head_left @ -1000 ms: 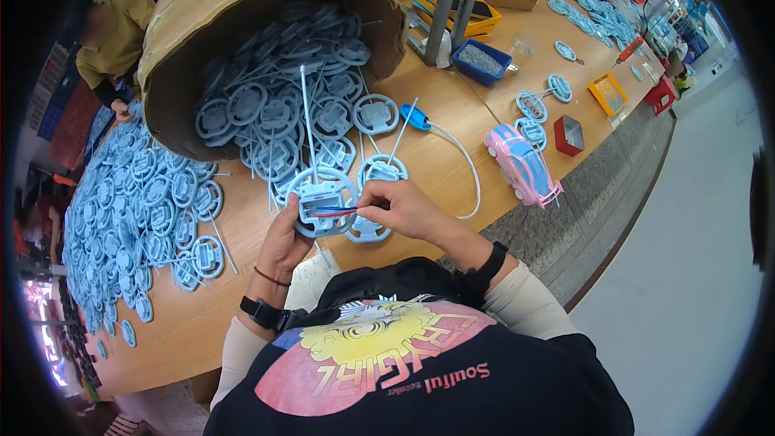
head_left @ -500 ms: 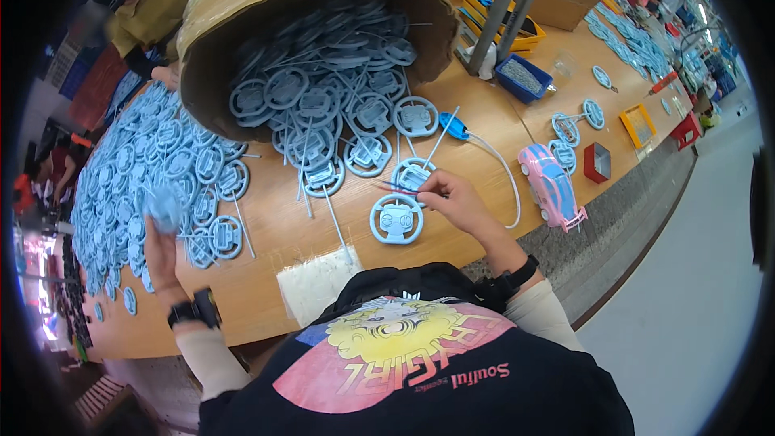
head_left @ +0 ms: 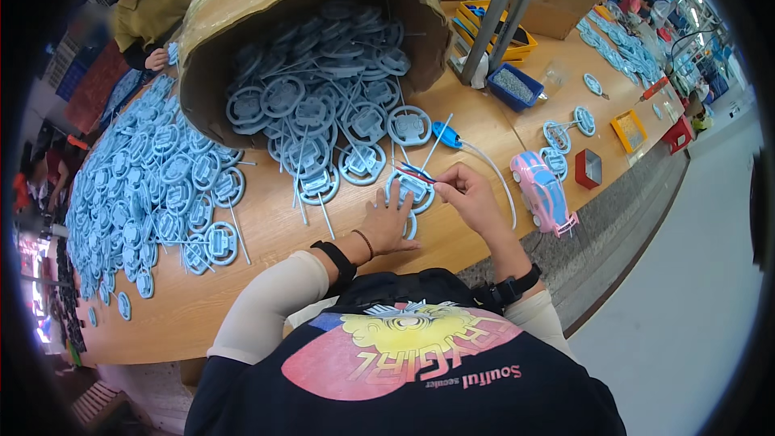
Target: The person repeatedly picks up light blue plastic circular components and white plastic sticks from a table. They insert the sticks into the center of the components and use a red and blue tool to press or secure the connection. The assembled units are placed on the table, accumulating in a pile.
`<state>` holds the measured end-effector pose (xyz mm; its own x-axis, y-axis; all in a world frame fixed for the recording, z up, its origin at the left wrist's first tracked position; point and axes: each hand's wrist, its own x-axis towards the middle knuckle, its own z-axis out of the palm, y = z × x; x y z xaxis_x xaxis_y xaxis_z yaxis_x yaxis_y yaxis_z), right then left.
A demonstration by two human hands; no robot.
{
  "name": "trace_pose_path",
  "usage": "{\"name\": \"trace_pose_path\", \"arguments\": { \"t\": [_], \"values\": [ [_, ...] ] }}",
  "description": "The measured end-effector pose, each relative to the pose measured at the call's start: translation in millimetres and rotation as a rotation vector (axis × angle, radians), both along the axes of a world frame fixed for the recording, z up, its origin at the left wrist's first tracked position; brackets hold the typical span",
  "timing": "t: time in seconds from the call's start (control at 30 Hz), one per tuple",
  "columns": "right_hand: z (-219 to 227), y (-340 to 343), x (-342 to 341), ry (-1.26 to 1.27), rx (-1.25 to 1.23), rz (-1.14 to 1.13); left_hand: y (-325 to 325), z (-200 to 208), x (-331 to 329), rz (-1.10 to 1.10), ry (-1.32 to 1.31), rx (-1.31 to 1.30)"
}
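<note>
My left hand (head_left: 386, 224) lies palm down over a light blue toy steering wheel, its fingers spread and partly hiding the wheel. Another light blue steering wheel (head_left: 415, 203) sits just beyond my fingertips. In my right hand (head_left: 468, 195) is a slim two-pronged tool (head_left: 415, 173), red and blue, pinched between thumb and fingers above that wheel. Its exact kind is too small to tell. More blue steering wheels (head_left: 362, 161) with thin rods spill from a tipped cardboard carton (head_left: 194, 73).
A heap of blue steering wheels (head_left: 133, 194) covers the table's left. To the right are a pink toy car (head_left: 542, 194), a blue controller (head_left: 446, 135) with a white cable, a red box (head_left: 588, 168) and a blue bin (head_left: 515, 86). A co-worker's hand (head_left: 157, 59) is behind the heap.
My left hand has come from the heap on the left to the wheel before me; the blurred blue wheel it held is gone from it. The right-hand tool has shifted slightly up and right.
</note>
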<state>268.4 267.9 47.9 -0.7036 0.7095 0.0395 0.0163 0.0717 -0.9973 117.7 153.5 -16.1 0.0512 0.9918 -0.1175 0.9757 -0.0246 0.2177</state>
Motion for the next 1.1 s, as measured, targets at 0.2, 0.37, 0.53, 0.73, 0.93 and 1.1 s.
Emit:
{"name": "trace_pose_path", "arguments": {
  "t": [0.2,0.37,0.53,0.73,0.93,1.1],
  "values": [
    [-9,-8,4,-0.049,-0.023,0.022,-24,-29,-32,0.203,-0.068,0.097],
    [-13,-22,-8,-0.113,0.009,0.15,-62,31,-91,0.414,-0.159,-0.097],
    [11,-45,-22,-0.138,0.082,0.246,-97,73,-93,0.75,-1.545,0.148],
    [39,-55,-26,-0.208,0.289,0.251,-93,96,-70,0.731,-1.842,0.337],
    [47,-58,-26,-0.207,0.389,0.192,-80,84,-58,0.708,-1.912,0.322],
    [42,-60,-26,-0.189,0.416,0.177,-77,72,-56,0.7,-1.979,0.315]
  ]
}}
